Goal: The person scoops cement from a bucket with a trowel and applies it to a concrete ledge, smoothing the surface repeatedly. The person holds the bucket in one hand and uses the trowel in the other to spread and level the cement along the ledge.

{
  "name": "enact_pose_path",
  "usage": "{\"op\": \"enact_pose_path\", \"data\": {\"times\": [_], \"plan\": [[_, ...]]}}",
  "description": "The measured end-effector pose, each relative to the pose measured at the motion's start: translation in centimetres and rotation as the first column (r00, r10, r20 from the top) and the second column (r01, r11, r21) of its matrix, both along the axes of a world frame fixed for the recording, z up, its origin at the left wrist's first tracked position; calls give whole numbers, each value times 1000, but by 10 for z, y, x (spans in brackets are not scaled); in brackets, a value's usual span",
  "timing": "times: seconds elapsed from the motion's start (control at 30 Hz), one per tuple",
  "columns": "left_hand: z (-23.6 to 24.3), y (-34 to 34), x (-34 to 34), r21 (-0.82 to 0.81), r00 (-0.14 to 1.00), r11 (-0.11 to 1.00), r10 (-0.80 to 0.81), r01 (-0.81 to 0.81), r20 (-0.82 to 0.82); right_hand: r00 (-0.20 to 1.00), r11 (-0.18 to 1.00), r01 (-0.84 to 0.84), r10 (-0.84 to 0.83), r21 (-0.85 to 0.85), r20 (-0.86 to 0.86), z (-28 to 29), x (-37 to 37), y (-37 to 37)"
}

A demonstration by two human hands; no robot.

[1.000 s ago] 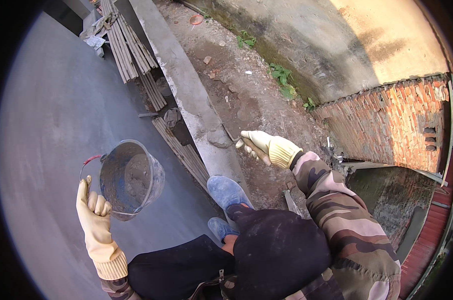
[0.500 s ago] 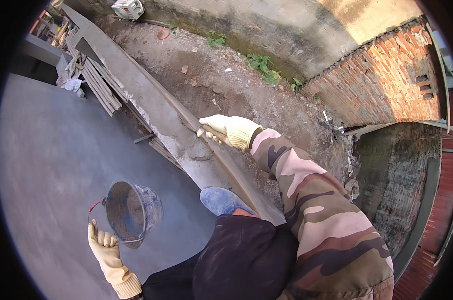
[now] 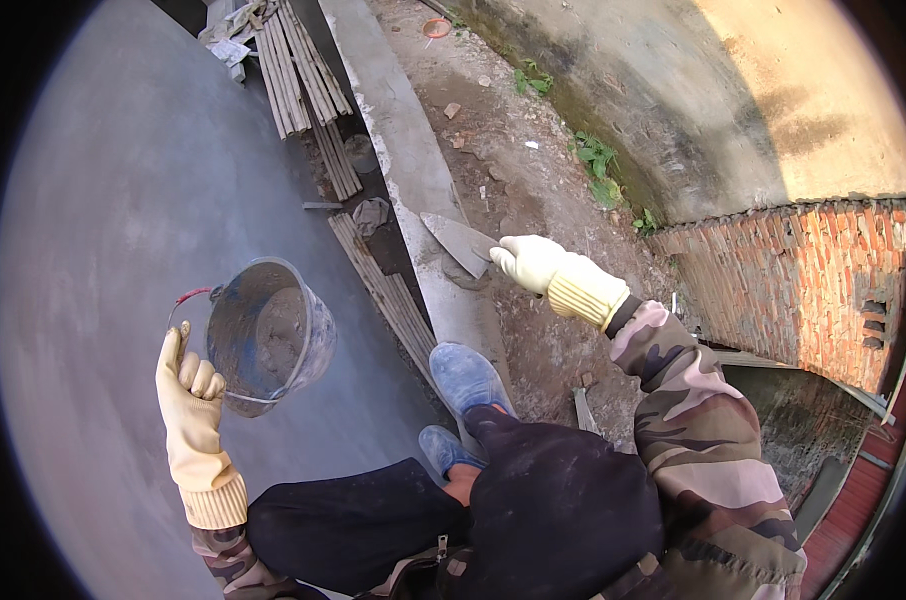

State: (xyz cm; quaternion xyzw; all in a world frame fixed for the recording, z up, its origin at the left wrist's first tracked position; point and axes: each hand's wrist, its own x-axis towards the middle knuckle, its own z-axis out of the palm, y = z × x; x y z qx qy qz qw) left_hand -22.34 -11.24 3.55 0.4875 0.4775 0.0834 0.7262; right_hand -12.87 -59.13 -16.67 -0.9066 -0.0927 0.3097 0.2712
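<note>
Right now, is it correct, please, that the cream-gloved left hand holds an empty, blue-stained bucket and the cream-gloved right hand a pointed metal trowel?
Not quite: the bucket is not empty; the head view shows a grey, mortar-like mix inside. The rest is right.

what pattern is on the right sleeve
Camouflage, in browns, dark patches and pale pink; the right sleeve shows best in the head view.

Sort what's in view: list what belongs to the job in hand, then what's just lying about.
In use:
- bucket, its handle in the left hand
- grey mix inside it
- trowel, in the right hand
- concrete ledge below the blade

Lying about:
- poles
- orange ring-shaped thing
</note>
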Motion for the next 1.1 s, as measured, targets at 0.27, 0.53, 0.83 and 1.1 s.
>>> {"op": "enact_pose_path", "data": {"times": [0.27,0.53,0.83,1.1], "plan": [[2,-2,-6,-1,1000,1000,-20,20,11,935,945,-321,307,-56,-177,15,-14,-26],[6,-4,-5,7,1000,1000,-11,11,22,975,961,-221,220,-165,-24,2,-137,-24],[9,-8,-7,14,1000,1000,8,-8,5,870,819,-487,486,-304,-84,44,-126,-39],[6,-5,-6,1,1000,1000,23,-23,14,879,906,-220,345,-362,329,-3,-9,28]]}}
